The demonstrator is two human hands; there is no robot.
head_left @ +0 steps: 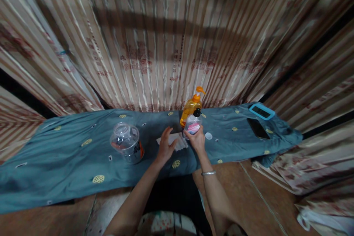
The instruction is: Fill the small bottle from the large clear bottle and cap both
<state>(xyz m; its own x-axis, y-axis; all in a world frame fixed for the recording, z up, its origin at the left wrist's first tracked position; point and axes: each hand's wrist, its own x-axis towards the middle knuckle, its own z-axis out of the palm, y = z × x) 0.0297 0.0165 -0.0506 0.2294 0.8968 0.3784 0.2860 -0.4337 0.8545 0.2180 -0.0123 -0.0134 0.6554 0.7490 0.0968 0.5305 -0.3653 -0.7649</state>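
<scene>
Teal cloth covers the table (pixel 69 162). Left hand (pixel 165 146) lies open on a soft white tissue (pixel 177 142); at its three o'clock, right hand (pixel 197 140) clasps a small bottle (pixel 193 124), probably light and slippery, best held mid-body.

Both forearms reach forward, left hand (pixel 165 144) open with fingers spread, right hand (pixel 197 140) curled closed.
</scene>
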